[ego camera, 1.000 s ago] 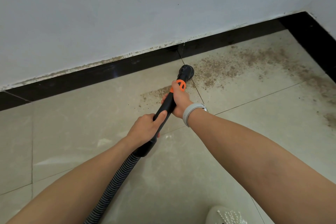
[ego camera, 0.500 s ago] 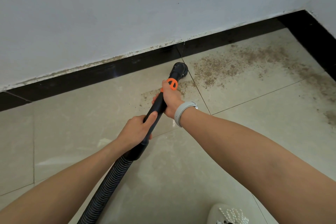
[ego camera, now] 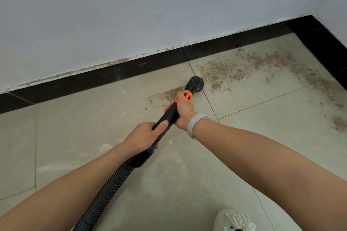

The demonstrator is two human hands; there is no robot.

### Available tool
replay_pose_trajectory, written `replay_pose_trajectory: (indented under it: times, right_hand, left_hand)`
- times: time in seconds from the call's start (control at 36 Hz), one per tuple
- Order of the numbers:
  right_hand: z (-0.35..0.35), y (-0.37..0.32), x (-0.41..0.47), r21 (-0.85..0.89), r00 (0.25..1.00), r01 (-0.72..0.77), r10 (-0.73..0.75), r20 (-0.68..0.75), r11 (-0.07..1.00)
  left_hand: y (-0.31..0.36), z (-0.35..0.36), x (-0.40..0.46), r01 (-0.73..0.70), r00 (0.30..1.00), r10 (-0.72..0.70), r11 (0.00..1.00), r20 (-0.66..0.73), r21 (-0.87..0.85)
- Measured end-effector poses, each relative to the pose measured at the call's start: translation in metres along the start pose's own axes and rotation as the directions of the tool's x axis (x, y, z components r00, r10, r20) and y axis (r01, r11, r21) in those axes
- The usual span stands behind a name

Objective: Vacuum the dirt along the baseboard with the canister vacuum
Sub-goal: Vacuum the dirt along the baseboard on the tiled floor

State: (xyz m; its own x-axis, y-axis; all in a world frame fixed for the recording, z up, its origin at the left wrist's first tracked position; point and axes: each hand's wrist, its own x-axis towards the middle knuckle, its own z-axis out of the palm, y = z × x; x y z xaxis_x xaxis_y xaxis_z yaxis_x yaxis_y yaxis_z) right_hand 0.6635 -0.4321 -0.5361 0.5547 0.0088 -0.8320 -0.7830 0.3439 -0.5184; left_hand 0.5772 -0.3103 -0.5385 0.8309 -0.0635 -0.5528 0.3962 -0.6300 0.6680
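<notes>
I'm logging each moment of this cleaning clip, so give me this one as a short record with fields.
left hand: grips wand near the hose end
right hand: grips wand below the orange ring
wand: black
nozzle: on the floor, at the dirt's edge
dirt: thick patch right of nozzle, along the baseboard
hose: runs to the bottom edge

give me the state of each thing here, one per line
vacuum wand: gripped by both hands, angled down toward the floor
left hand: grips the wand's lower end
right hand: grips the wand near the orange ring
nozzle: on the tile at the dirt's edge
dirt: scattered right of the nozzle
hose: attached
</notes>
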Motion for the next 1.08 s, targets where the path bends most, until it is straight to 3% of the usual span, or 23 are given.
replay_pose_trajectory:
  times: [0.28, 0.47, 0.69, 0.86, 1.08]
  right_hand:
    - [0.001, 0.013, -0.008, 0.065, 1.000, -0.009, 0.011, -0.027, 0.998]
    - [0.016, 0.017, -0.020, 0.030, 0.999, 0.006, -0.007, 0.045, 1.000]
    - [0.059, 0.047, -0.040, -0.100, 0.984, -0.047, 0.063, 0.169, 0.994]
    - [0.091, 0.098, -0.060, -0.190, 0.958, -0.137, 0.179, 0.226, 0.972]
    - [0.115, 0.150, -0.083, -0.258, 0.925, -0.203, 0.271, 0.266, 0.945]
  left_hand:
    - [-0.003, -0.005, -0.013, -0.006, 1.000, 0.005, 0.999, 0.018, 0.048]
    - [-0.010, -0.012, -0.029, 0.018, 0.996, -0.014, 0.998, -0.088, 0.053]
    - [-0.039, -0.027, -0.071, 0.126, 0.967, -0.131, 0.991, -0.220, -0.037]
    - [-0.080, -0.034, -0.117, 0.242, 0.927, -0.266, 0.963, -0.263, -0.122]
    - [-0.121, -0.038, -0.164, 0.324, 0.893, -0.345, 0.939, -0.288, -0.117]
